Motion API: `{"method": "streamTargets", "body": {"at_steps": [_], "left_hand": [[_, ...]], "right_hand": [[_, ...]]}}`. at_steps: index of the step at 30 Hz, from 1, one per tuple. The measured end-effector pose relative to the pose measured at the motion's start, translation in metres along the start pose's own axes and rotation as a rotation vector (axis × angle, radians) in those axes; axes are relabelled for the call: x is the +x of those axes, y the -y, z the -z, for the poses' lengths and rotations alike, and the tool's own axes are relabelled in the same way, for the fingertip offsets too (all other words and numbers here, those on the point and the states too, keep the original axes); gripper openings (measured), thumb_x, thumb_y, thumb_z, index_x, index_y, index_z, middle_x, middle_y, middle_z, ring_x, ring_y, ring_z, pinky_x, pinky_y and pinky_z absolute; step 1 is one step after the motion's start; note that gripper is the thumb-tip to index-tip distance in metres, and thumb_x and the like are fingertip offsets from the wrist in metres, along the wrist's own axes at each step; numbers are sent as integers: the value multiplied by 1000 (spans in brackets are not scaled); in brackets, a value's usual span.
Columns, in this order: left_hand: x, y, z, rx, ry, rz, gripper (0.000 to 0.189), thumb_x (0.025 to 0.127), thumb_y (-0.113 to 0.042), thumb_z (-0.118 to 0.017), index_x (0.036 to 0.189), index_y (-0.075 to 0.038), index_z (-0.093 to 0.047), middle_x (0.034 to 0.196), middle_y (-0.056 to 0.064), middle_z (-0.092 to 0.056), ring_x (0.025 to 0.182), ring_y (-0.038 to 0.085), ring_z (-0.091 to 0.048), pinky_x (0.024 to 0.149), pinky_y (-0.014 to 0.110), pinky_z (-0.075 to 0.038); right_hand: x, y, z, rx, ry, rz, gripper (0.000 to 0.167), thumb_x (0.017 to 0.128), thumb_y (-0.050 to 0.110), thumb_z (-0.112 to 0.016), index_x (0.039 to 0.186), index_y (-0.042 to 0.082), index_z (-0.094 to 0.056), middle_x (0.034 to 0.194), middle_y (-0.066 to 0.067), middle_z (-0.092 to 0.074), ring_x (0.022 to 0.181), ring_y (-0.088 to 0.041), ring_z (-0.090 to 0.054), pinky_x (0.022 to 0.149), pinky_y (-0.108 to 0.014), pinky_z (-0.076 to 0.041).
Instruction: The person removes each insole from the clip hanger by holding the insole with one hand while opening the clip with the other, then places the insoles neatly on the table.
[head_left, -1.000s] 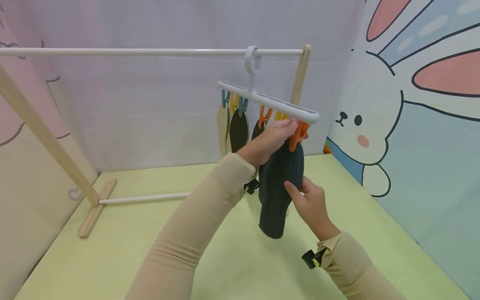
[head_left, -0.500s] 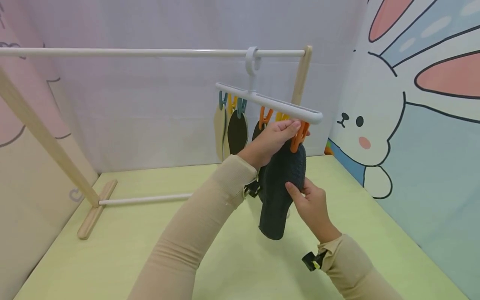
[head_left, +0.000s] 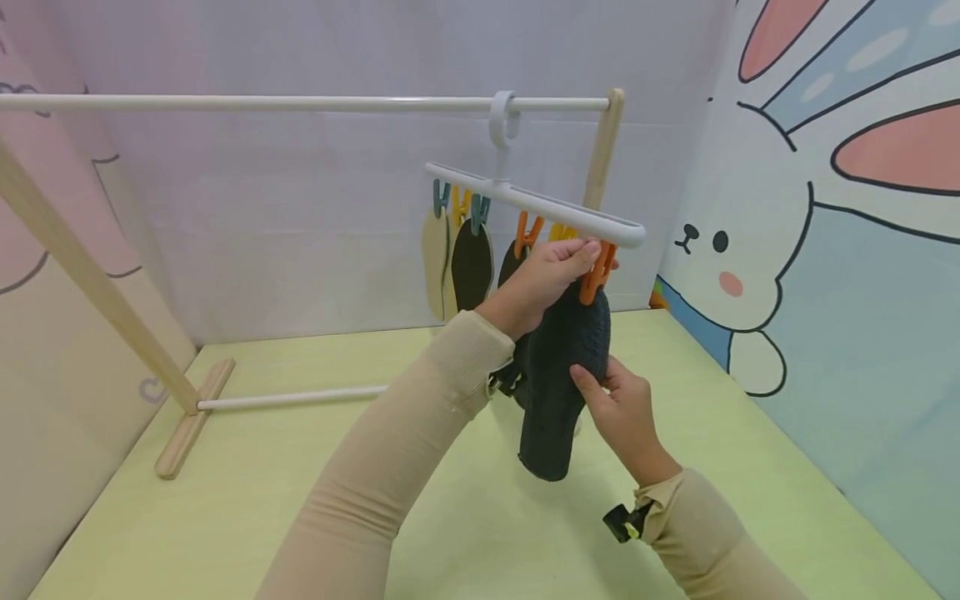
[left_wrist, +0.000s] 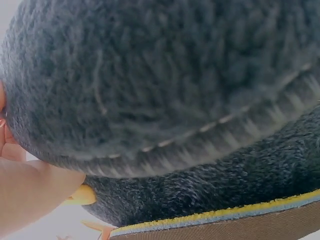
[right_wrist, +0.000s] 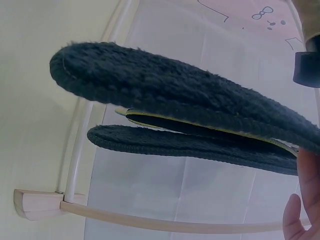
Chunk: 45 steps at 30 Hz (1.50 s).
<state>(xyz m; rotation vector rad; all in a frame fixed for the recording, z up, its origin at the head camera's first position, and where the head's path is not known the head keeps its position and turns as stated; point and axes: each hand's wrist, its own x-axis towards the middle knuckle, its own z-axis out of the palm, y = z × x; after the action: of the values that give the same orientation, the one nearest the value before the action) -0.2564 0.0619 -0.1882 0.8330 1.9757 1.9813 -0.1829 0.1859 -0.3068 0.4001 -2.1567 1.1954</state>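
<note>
Over the last second, your white hanger (head_left: pixel 551 202) swung slightly on the rail (head_left: pixel 300 103), carrying the pale insole (head_left: pixel 433 262) near its far end leftward. Your hands barely shifted, so the hold at the near end seemed steady. Your left hand (head_left: pixel 551 271) pinched the orange clip (head_left: pixel 597 275), its thumb near the clip's top. Your right hand (head_left: pixel 618 412) had the dark insole (head_left: pixel 551 392) between thumb and fingers at its right edge. That insole hung above the desk (head_left: pixel 187 517), its upper end at the clip; whether the clip gripped it firmly, you couldn't tell. Its long axis ran nearly upright, the lower end pointing down and slightly left.
</note>
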Motion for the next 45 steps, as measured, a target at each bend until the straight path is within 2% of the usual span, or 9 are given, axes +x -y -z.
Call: {"method": "streamTargets", "body": {"at_steps": [8,18,22,30,40,45], "left_hand": [[-1,-2,0,20,-1,3,36,104,-19,-42,126,5,-58,125,20,-59,111,15,-52,101,29,-35],[-4,-5,0,40,-17,31,35,104,-20,-43,125,3,-59,127,16,-59,116,15,-50,109,36,-27],[-4,-6,0,42,-20,22,35,104,-20,-42,126,3,-59,126,16,-59,116,16,-51,110,37,-26],[-5,-7,-1,41,-23,4,35,104,-19,-42,124,4,-59,124,18,-60,112,20,-54,109,40,-26],[-4,-6,-1,55,-39,0,34,104,-19,-43,124,3,-60,122,18,-62,104,17,-54,105,39,-31],[-3,-6,-2,55,-37,-2,34,104,-18,-43,125,3,-60,122,18,-62,104,16,-54,103,37,-33]], "right_hand": [[-1,2,0,4,3,5,11,88,-5,-64,96,-12,-63,87,-22,-69,78,-36,-68,72,-15,-47],[-1,2,-1,5,-2,8,12,87,-6,-64,97,-13,-63,87,-22,-69,78,-36,-67,72,-13,-46],[-1,1,-1,3,-3,17,11,87,-6,-64,97,-13,-64,86,-21,-69,77,-34,-67,71,-14,-47],[-2,-2,-1,-5,-19,64,10,86,-8,-65,94,-12,-64,84,-20,-70,75,-29,-68,68,-10,-46],[-3,-3,0,-8,-4,57,9,86,-8,-65,94,-13,-64,83,-20,-69,74,-32,-67,68,-15,-49],[-4,-4,0,-9,-7,68,9,85,-9,-65,93,-13,-64,82,-20,-69,73,-33,-67,67,-13,-48]]}}
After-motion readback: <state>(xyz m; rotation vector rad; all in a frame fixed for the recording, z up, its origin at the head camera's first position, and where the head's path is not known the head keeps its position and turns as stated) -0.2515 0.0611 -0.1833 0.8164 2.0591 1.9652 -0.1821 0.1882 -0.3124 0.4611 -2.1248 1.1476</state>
